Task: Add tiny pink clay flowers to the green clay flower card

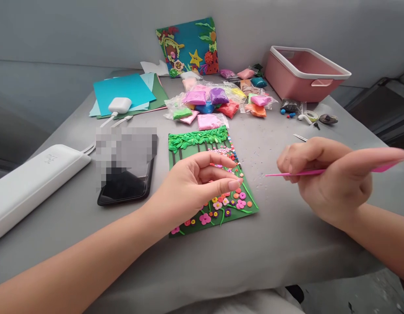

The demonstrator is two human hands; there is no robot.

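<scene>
My left hand (195, 185) hovers over a green card (180, 220) decorated with clay leaves, dark trunks and many small flowers. Its thumb and fingertips come together in a pinch; whatever lies between them is too small to make out. To the right of the card, my right hand (333, 183) is closed around a thin pink tool (306, 172), whose pointed tip faces left toward the card. The left hand hides part of the card's middle.
Bags of coloured clay (205, 104) lie behind the card. Farther back are an underwater clay picture (189, 46) and a pink basket (293, 78). At left lie a phone (126, 187), white power bank (41, 183), earbud case (120, 105) and coloured sheets (123, 89). Tweezers (300, 138) lie at right.
</scene>
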